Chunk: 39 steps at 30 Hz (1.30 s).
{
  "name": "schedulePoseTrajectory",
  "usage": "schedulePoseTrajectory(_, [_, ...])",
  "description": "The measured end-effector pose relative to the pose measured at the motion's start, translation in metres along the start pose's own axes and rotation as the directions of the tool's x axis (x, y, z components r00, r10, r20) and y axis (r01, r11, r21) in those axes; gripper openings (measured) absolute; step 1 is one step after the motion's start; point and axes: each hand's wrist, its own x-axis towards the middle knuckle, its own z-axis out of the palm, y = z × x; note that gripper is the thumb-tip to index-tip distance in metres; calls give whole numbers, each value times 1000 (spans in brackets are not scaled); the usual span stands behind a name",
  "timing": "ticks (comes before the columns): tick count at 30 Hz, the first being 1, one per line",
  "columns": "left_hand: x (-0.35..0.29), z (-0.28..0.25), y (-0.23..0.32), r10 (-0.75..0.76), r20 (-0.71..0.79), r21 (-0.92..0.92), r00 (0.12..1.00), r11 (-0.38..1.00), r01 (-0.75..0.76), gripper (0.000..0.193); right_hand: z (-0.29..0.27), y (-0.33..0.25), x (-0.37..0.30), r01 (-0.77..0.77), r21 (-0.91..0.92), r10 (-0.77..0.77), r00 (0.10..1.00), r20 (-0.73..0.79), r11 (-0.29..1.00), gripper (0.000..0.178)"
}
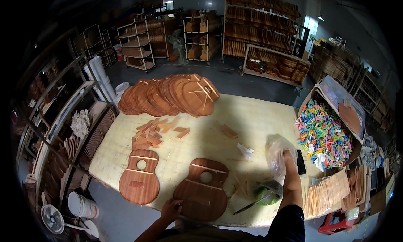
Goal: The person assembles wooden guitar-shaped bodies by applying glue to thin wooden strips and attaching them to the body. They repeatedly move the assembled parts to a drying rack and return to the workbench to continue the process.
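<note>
Two guitar-shaped wooden boards with round soundholes and pale strips lie near the table's front edge. My left hand (171,209) is at the lower left edge of the darker ukulele top (205,187), its fingers curled against that edge. The other ukulele top (139,179) lies to its left, with a reddish rectangle below its hole. My right arm stretches forward, and my right hand (288,154) is at the clear plastic bag (275,158); its fingers are hidden. A black flat object (301,162) lies beside the bag.
A pile of wooden boards (168,95) covers the table's far left, with small wood pieces (149,133) before it. Rightward stand a box of colourful clips (323,133) and bundled pale strips (329,189). A green round container (268,191) and a thin dark tool (252,203) lie near my right forearm.
</note>
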Motion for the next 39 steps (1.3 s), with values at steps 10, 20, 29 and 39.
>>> schedulePoseTrajectory(10, [14,8,0,-31,60,-55,998,998,35,23,-17,72,66,79,708,386,793,-472,702,43])
schedulePoseTrajectory(20, [-4,-4,-17,-103,89,75,991,992,97,24,-114,-122,-232,839,510,308,443,-842,187,23])
schedulePoseTrajectory(29, [5,-9,0,528,240,-185,815,849,-495,25,166,-169,-381,555,819,-278,817,-505,144,20])
schedulePoseTrajectory(39, [1,-10,-16,506,227,-253,832,856,-452,26,142,-149,-418,790,159,-736,610,-293,592,54])
